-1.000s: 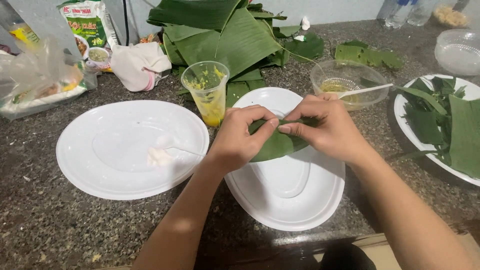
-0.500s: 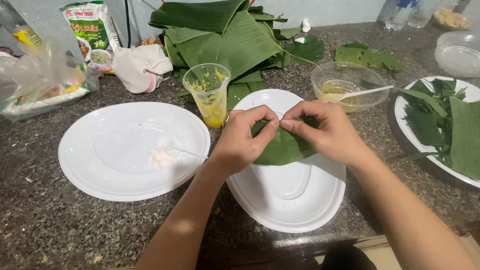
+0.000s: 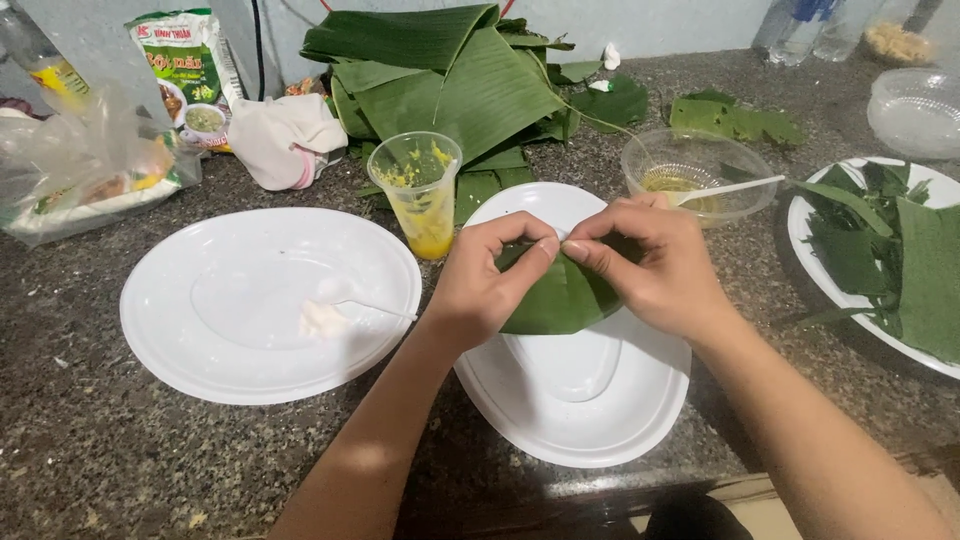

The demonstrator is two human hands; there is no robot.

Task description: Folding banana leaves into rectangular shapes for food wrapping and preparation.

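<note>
Head view: at the centre of the frame the left hand (image 3: 480, 285) and right hand (image 3: 655, 265) both pinch a folded green leaf (image 3: 560, 300), fingertips meeting at its top edge, above an oval white plate (image 3: 580, 410). Left of it lies a round white plate (image 3: 200, 330) with a spoon (image 3: 350, 298); above the hands stand a plastic cup (image 3: 425, 195) with yellow residue and a clear bowl (image 3: 690, 175). Banana leaves (image 3: 450, 85) are piled at the top centre, and a plate of leaf pieces (image 3: 890, 250) lies at the right edge.
</note>
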